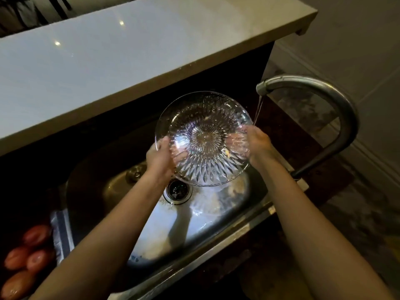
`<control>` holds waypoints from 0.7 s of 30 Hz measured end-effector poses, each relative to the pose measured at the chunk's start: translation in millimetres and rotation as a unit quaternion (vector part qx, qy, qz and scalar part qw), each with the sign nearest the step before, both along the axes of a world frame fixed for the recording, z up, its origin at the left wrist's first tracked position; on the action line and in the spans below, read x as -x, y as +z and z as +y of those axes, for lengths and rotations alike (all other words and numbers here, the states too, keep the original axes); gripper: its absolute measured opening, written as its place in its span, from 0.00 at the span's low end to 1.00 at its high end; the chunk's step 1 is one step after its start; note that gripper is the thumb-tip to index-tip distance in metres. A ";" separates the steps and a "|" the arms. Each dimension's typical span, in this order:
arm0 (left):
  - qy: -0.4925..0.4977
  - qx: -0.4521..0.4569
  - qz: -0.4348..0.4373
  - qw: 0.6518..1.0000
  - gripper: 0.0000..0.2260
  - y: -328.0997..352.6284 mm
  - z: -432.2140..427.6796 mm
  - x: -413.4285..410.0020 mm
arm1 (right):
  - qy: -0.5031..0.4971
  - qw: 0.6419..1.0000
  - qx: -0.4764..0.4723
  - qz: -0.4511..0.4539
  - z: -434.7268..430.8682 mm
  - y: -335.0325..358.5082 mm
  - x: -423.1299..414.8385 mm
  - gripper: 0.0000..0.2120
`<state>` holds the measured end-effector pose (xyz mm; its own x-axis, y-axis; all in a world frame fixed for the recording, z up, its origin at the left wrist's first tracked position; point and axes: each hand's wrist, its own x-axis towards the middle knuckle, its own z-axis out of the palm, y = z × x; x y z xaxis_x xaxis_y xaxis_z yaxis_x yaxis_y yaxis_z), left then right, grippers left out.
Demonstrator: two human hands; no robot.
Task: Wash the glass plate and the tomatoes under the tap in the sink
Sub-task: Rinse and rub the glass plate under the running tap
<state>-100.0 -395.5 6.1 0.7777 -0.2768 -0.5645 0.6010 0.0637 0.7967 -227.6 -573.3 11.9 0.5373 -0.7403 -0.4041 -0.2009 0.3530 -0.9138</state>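
The glass plate hangs between left grip and right grip — both clamp its rim.

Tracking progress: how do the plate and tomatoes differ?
The plate is clear glass; the tomatoes are red. The plate is held tilted above the sink by the left hand and right hand; the tomatoes lie left of it, untouched. The tap runs at the plate's edge, far from the tomatoes.

clear cut-glass plate — brushed metal sink, metal tap, glossy worktop
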 end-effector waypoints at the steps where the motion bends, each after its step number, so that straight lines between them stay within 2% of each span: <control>1: -0.001 -0.055 -0.064 0.996 0.08 -1.0 -5.3 -0.4 | -0.012 1.000 -0.006 -0.005 2.5 0.5 1.2 0.12; 2: -0.022 -0.148 -0.158 0.976 0.14 -2.6 -10.6 -0.4 | -0.029 1.000 -0.008 -0.006 4.9 1.9 1.5 0.11; 3: -0.067 -0.272 -0.280 0.918 0.19 -5.0 -15.5 -0.4 | -0.053 0.999 -0.010 -0.001 6.3 4.3 0.8 0.10; 4: -0.123 -0.390 -0.392 0.824 0.23 -9.9 -19.3 1.0 | -0.084 0.996 -0.022 0.000 7.0 8.1 -0.7 0.10; 5: -0.179 -0.463 -0.477 0.726 0.26 -12.3 -24.1 6.8 | -0.113 0.993 -0.037 -0.008 7.2 13.4 -1.4 0.09; 6: -0.239 -0.483 -0.527 0.657 0.27 -13.4 -30.6 16.2 | -0.130 0.989 -0.059 -0.029 7.5 17.9 -1.9 0.10; 7: -0.296 -0.461 -0.556 0.625 0.28 -14.3 -38.4 29.5 | -0.133 0.986 -0.078 -0.060 9.4 22.3 -1.7 0.11; 10: -0.399 -0.316 -0.610 0.607 0.26 -13.0 -67.9 72.5 | -0.117 0.984 -0.088 -0.097 20.7 28.4 3.1 0.14; 12: -0.399 -0.303 -0.644 0.578 0.25 -2.0 -88.4 78.4 | -0.123 0.984 -0.088 -0.090 27.1 31.4 8.9 0.15; 15: -0.418 -0.318 -0.694 0.492 0.24 11.6 -109.8 61.2 | -0.136 0.984 -0.092 -0.072 29.8 39.0 18.6 0.18; 16: -0.430 -0.318 -0.699 0.475 0.25 13.6 -114.0 53.2 | -0.144 0.982 -0.095 -0.082 28.9 42.5 22.2 0.19; 17: -0.429 -0.322 -0.694 0.479 0.25 15.8 -117.4 41.7 | -0.155 0.978 -0.100 -0.094 27.3 45.8 26.7 0.19; 19: -0.411 -0.347 -0.657 0.528 0.26 19.1 -118.8 12.4 | -0.166 0.976 -0.097 -0.101 22.9 51.1 35.4 0.20; 21: -0.406 -0.373 -0.630 0.547 0.26 15.8 -107.2 -11.0 | -0.170 0.977 -0.083 -0.103 20.4 55.2 41.1 0.19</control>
<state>-89.1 -502.7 21.9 0.4715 -0.8776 0.0868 -0.8661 -0.4423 0.2330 -268.7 -552.9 67.1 0.3548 -0.8235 -0.4427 0.1354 0.5137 -0.8472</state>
